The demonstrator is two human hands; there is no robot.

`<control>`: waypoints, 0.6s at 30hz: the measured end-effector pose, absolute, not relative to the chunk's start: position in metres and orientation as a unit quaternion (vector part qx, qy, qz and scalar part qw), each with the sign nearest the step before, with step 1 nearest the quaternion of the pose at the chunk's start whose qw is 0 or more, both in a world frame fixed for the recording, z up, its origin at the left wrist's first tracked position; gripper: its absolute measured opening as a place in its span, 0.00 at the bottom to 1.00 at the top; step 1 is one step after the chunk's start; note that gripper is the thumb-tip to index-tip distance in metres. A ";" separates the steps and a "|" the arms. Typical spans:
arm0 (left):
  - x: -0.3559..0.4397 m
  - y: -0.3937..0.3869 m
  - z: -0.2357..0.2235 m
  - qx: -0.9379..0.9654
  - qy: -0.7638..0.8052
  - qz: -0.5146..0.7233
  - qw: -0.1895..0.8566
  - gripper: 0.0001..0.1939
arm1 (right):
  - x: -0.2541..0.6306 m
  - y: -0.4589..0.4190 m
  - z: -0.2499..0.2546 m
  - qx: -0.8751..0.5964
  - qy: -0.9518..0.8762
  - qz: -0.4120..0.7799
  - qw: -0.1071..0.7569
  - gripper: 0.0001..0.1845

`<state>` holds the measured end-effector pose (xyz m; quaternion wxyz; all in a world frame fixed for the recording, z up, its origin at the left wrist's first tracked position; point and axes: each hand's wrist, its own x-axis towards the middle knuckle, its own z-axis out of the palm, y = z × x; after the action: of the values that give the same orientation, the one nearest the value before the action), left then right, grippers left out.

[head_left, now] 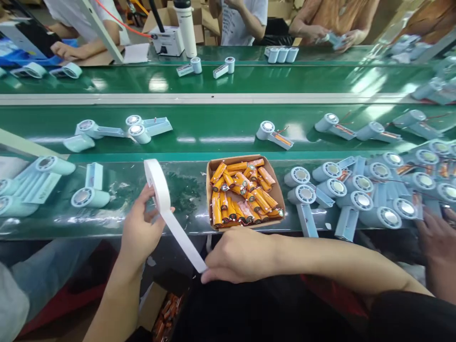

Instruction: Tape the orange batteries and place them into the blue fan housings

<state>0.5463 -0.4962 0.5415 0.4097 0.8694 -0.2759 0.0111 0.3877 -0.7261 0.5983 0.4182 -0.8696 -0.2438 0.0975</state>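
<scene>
We see green belts (213, 121) spanning the frame, with the dark green surface (185, 202) below them; light-blue housings (361, 200) crowd its right side, and a cardboard box (271, 168) of orange cells (261, 200) rests just right of centre. Our right hand (235, 254), lower centre, is closed, thumb and forefinger pinching the end of a tape strip (183, 244); our left hand (142, 223), left of centre, is partly curled and holds the white tape roll (159, 185), from which the strip runs taut down to the right. At the top, we find lines of dark print on a co-worker's white shirt (228, 35), and small marks on a white bottle (185, 31); a housing at far left (48, 189) also bears printing; none of this writing can we read.
</scene>
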 end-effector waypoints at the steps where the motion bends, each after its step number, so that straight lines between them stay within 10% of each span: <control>1: 0.547 -0.498 0.536 0.859 -0.239 -0.014 0.452 0.26 | 0.387 -0.736 0.598 -0.891 -0.247 0.073 0.374 0.25; 9: 0.526 -0.510 0.531 0.816 -0.204 0.008 0.541 0.26 | 0.421 -0.851 0.600 -0.975 0.182 -0.047 0.119 0.17; 18: 0.517 -0.535 0.538 0.777 -0.489 0.127 0.375 0.23 | 0.429 -0.850 0.578 -0.924 0.258 -0.035 0.279 0.08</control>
<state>0.5171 -0.5354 0.5379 0.3753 0.7773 -0.4888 0.1268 0.4294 -0.8497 0.5778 0.2787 -0.9243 0.2585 -0.0348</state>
